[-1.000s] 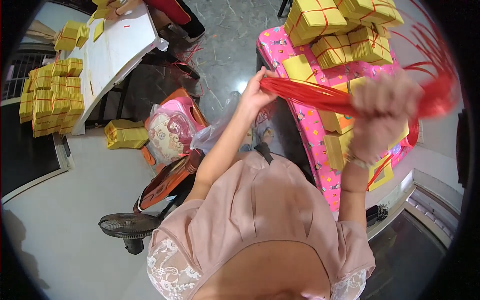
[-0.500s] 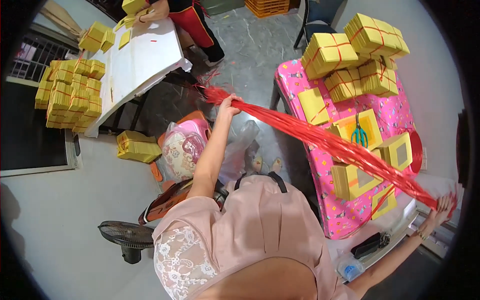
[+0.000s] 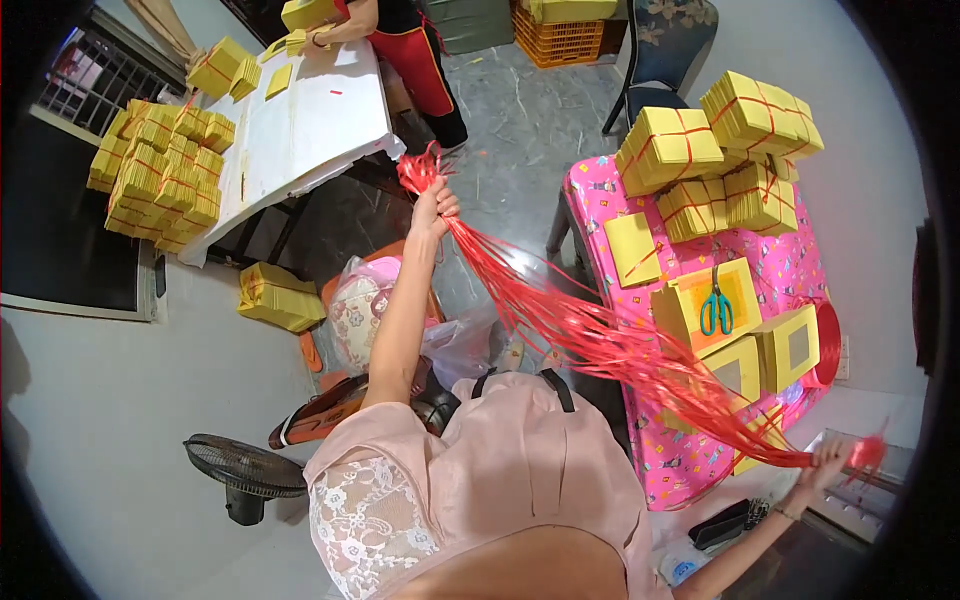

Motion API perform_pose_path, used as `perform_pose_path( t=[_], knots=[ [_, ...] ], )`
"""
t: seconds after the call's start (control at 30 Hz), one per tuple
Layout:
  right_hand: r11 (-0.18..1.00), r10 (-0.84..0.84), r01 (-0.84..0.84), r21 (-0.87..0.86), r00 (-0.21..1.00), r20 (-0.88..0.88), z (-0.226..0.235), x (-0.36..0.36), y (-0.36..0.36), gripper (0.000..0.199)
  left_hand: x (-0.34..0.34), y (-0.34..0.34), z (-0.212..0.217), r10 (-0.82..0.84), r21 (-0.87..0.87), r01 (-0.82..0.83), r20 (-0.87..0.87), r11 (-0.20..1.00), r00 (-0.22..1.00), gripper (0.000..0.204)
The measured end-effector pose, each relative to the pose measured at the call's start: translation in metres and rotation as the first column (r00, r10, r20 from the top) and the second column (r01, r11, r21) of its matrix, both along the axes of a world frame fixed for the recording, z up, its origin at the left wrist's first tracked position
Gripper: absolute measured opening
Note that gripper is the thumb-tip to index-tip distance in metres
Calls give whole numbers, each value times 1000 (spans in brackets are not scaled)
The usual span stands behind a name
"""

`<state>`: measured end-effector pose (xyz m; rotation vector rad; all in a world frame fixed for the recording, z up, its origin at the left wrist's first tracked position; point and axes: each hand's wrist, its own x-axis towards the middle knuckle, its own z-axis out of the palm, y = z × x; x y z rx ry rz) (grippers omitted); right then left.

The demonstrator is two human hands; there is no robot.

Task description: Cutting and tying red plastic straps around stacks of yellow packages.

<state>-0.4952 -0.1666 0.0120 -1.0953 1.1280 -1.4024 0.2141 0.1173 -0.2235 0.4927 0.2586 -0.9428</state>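
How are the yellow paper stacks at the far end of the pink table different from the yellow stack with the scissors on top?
The far stacks are tied crosswise with red string; the stack under the scissors shows no string. The far stacks are piled on one another and tilted; the scissors stack lies flat on the pink table. Only that one carries blue-handled scissors. Both are yellow, square paper bundles.

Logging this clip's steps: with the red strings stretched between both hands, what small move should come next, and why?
Probably bring the right hand in toward the pink table: the red strings run taut from the raised left hand, fanning loose over the yellow paper bundles.
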Motion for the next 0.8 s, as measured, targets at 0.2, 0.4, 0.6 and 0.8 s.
perform_pose_path(
  t=[0.2, 0.4, 0.6, 0.8],
  knots=[
    [749, 593, -410, 520, 765, -250, -69, 181, 102, 26, -92, -46, 113, -229, 35, 242, 483, 970, 845, 16],
    [401, 822, -814, 421, 116, -558, -205, 321, 133, 41, -154, -51, 169, -329, 17, 366, 477, 931, 815, 18],
    [506, 447, -856, 106, 155, -881, -217, 340, 133, 35, -176, -56, 199, -319, 27, 374, 581, 927, 749, 16],
    [888, 54, -414, -201, 527, -848, -184, 273, 48, 30, -199, -63, 187, -388, 148, 367, 523, 918, 759, 15]
  ],
)
